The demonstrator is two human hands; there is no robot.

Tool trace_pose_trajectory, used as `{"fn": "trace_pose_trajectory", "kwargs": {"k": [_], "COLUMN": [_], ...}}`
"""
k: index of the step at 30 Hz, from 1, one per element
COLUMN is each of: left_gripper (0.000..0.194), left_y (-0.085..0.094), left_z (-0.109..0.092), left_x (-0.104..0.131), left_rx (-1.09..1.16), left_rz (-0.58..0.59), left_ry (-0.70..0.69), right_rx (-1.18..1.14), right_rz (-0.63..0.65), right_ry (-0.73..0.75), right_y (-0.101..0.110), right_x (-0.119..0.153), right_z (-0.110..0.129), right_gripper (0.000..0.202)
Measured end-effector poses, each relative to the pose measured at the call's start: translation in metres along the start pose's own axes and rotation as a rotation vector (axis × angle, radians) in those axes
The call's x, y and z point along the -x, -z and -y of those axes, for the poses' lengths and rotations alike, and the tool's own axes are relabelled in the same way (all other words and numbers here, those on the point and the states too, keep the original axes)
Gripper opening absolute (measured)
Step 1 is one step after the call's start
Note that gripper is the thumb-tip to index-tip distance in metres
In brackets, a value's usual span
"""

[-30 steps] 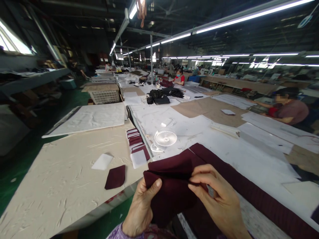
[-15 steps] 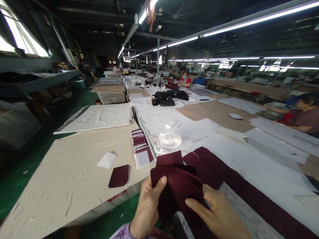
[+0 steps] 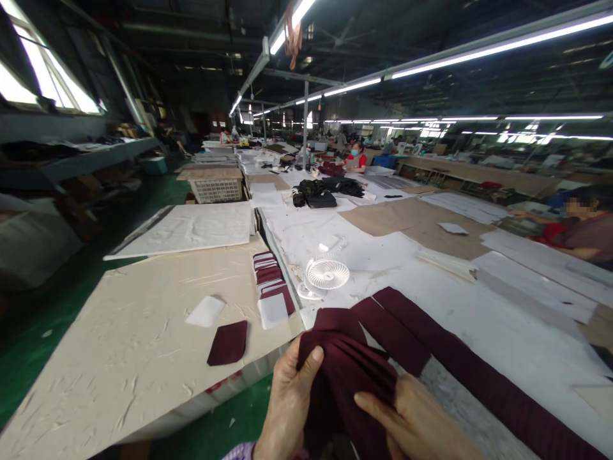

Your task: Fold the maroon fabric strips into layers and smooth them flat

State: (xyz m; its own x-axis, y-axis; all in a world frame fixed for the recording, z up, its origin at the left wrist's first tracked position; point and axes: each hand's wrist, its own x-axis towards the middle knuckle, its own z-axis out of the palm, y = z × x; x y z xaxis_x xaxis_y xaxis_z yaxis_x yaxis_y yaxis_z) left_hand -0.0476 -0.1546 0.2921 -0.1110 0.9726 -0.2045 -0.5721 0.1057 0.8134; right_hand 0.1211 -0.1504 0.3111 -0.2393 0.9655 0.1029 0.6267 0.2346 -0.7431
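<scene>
A small maroon cut piece [image 3: 228, 342] and a white patch [image 3: 205, 311] are seen lying apart on the beige board [image 3: 119, 332] at left. A stack of maroon pieces [image 3: 271, 276] topped by a white card [image 3: 273, 310] is noted at the board's right edge. The left hand [image 3: 287, 402] is closed on the bunched maroon fabric [image 3: 347, 377], thumb on top, remaining fingers hidden beneath; its wrist is cut off by the frame. A white fan [image 3: 327, 274] lies on the white table [image 3: 479, 319] beyond. The right hand [image 3: 416, 425] is pressed on the same fabric, index finger extended, the rest cut off below. Long maroon strips [image 3: 454, 364] run rightward off frame. A seated person [image 3: 582, 227] is partly cropped at far right.
</scene>
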Motion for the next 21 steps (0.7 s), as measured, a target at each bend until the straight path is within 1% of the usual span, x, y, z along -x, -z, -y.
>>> {"fn": "trace_pose_trajectory", "kwargs": {"k": [1, 2, 3, 4, 6, 7, 9, 11, 13, 15, 16, 17, 19, 21], "left_gripper": [0.027, 0.027, 0.027, 0.028, 0.031, 0.032, 0.033, 0.034, 0.034, 0.035, 0.036, 0.039, 0.048, 0.057], "left_y": [0.000, 0.000, 0.000, 0.000, -0.001, -0.002, -0.003, -0.004, -0.005, -0.006, -0.006, -0.006, -0.006, -0.006], "left_z": [-0.001, -0.002, -0.003, -0.003, -0.002, -0.001, 0.002, 0.006, 0.008, 0.008, 0.008, 0.006, 0.003, 0.000], "left_x": [0.000, -0.001, -0.001, -0.002, -0.003, -0.003, -0.003, -0.004, -0.004, -0.003, -0.002, -0.001, 0.001, 0.003], "left_rx": [-0.029, -0.054, -0.067, -0.064, -0.021, 0.009, 0.070, 0.128, 0.178, 0.234, 0.263, 0.296, 0.366, 0.409], "left_rz": [-0.010, -0.013, -0.009, 0.002, 0.028, 0.035, 0.035, 0.016, -0.029, -0.066, -0.062, -0.037, 0.068, 0.162], "left_ry": [-0.021, -0.043, -0.057, -0.062, -0.046, -0.033, -0.001, 0.031, 0.077, 0.145, 0.187, 0.232, 0.317, 0.380], "right_rx": [0.017, 0.039, 0.062, 0.085, 0.114, 0.120, 0.135, 0.139, 0.088, -0.006, -0.063, -0.131, -0.304, -0.465], "right_rz": [0.093, 0.156, 0.180, 0.180, 0.110, 0.056, -0.068, -0.171, -0.197, -0.129, -0.081, -0.030, 0.078, 0.216], "right_ry": [-0.001, 0.005, 0.024, 0.057, 0.148, 0.191, 0.240, 0.255, 0.271, 0.247, 0.202, 0.147, 0.059, 0.037], "right_y": [-0.001, -0.001, -0.002, -0.002, -0.003, -0.003, -0.005, -0.007, -0.009, -0.008, -0.006, -0.004, 0.003, 0.012], "right_x": [0.000, 0.000, 0.000, -0.001, -0.005, -0.006, -0.009, -0.010, -0.009, -0.008, -0.006, -0.005, -0.001, 0.003], "right_z": [0.001, 0.003, 0.003, 0.004, 0.004, 0.003, 0.001, 0.000, 0.000, 0.000, 0.000, 0.000, -0.001, -0.004], "right_gripper": [0.062, 0.064, 0.062, 0.055, 0.031, 0.024, 0.022, 0.022, 0.023, 0.027, 0.029, 0.031, 0.038, 0.050]}}
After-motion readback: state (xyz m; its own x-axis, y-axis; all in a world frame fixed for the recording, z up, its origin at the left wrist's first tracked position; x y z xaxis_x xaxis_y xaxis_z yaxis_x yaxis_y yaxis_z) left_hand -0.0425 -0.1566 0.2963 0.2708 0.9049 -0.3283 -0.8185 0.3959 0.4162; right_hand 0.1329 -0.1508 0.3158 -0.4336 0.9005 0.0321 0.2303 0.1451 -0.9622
